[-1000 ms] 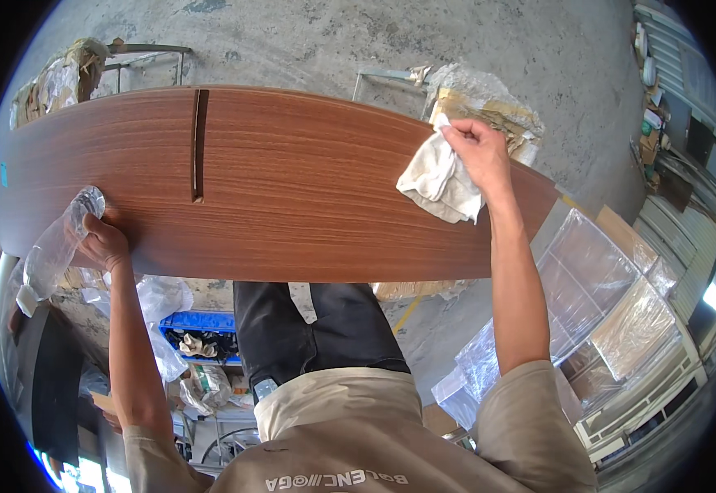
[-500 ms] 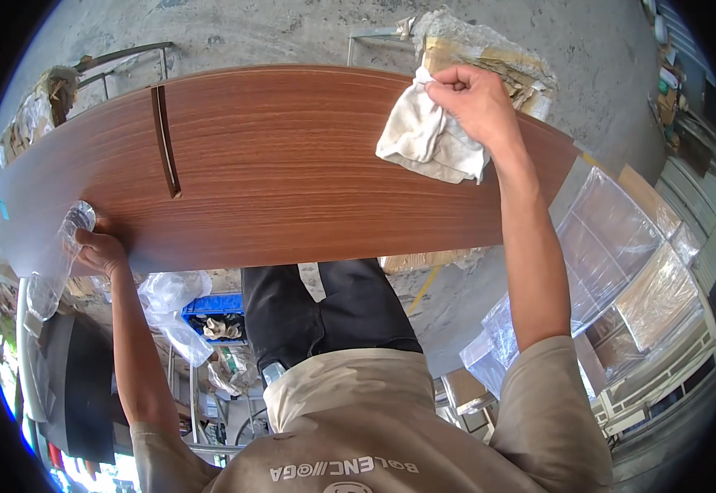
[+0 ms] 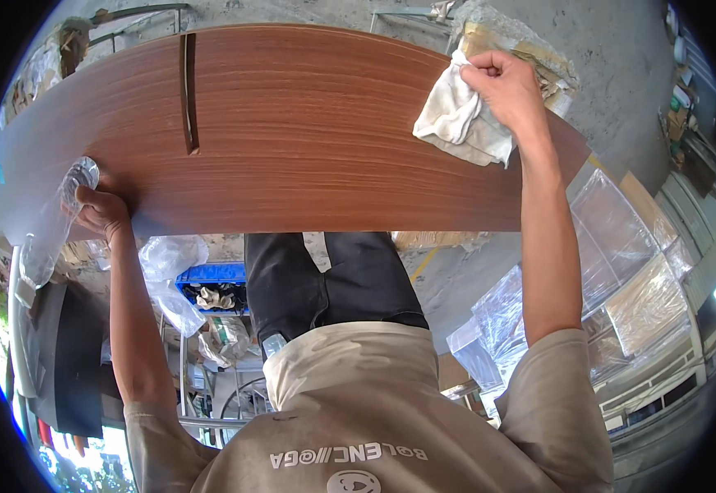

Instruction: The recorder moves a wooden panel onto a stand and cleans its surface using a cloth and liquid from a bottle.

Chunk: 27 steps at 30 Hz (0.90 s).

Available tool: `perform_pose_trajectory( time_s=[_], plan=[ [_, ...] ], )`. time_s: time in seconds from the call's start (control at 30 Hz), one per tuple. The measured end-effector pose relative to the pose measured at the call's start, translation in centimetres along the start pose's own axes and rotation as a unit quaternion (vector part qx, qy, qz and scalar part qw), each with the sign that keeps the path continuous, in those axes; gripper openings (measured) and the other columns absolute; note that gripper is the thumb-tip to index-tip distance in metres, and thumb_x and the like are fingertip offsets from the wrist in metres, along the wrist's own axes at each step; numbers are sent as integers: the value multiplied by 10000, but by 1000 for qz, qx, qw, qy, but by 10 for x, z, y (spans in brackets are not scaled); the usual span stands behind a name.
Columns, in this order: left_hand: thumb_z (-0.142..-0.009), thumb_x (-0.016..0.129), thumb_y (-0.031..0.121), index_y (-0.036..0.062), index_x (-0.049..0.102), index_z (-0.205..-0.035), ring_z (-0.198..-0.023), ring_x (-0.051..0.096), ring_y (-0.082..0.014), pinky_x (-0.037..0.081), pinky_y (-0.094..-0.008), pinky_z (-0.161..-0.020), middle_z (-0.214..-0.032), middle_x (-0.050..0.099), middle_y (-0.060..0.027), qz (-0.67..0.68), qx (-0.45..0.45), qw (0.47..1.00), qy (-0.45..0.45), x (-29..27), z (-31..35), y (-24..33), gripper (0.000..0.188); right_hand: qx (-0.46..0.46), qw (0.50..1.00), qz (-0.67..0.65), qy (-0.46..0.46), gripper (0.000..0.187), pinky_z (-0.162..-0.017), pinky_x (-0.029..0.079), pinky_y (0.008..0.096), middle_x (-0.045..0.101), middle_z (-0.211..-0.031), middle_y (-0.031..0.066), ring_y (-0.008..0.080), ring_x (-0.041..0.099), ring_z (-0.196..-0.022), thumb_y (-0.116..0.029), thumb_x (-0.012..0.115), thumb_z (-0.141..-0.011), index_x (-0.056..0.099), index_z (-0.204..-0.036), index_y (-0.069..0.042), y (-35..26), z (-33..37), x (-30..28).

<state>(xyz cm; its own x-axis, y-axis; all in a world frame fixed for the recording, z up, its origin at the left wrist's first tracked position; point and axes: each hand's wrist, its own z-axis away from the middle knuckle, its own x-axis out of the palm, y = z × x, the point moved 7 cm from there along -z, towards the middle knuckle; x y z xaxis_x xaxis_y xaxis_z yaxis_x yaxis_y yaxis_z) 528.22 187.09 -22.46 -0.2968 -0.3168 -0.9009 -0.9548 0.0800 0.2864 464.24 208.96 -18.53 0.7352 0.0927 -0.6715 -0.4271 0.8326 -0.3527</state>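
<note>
One white cloth [image 3: 455,111] is pinched in my right hand [image 3: 506,89] at one o'clock; my left hand [image 3: 101,211] grips crinkled clear plastic [image 3: 41,251] at nine, the wood-grain panel [image 3: 317,148] lying at twelve.

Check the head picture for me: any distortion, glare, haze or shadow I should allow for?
Head view: fisheye bending toward the rim, with black corners; the wooden panel hazy at its left end, a dark patch, shadow or reflection, beside the left hand; blown-out glare at lower left; glints on the clear plastic wrap at right. Same view: clear folds in the white cloth.
</note>
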Motion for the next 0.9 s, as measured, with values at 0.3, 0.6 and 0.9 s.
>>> perform_pose_trajectory(
  time_s=[0.3, 0.6, 0.9],
  plan=[
    [-1000, 259, 684, -70, 641, -1184, -1148, 536, -468, 363, -557, -1037, -1209, 597, -291, 7, 4, 1000, 2, -8, 0, 4, 865, -44, 999, -16, -26, 396, -765, 554, 301, 771, -930, 92, 150, 708, -831, -313, 814, -803, 776, -1090, -43, -43, -5, 26],
    [-1008, 248, 683, -14, 673, -1131, -1119, 538, -475, 366, -557, -1018, -1158, 633, -248, 3, 46, 999, 10, -11, -1, 23, 825, -52, 997, -21, -50, 355, -701, 508, 249, 738, -884, 47, 114, 654, -774, -254, 795, -820, 757, -1057, 9, -67, -10, 43],
    [-1029, 364, 576, 20, 701, -1097, -1125, 557, -445, 388, -539, -1017, -1163, 661, -218, 21, 68, 997, 28, -13, -3, 28, 653, -11, 999, 41, -3, 348, -786, 554, 290, 772, -968, 114, 163, 716, -863, -215, 800, -833, 762, -1094, 12, -35, -4, 12]
  ],
)
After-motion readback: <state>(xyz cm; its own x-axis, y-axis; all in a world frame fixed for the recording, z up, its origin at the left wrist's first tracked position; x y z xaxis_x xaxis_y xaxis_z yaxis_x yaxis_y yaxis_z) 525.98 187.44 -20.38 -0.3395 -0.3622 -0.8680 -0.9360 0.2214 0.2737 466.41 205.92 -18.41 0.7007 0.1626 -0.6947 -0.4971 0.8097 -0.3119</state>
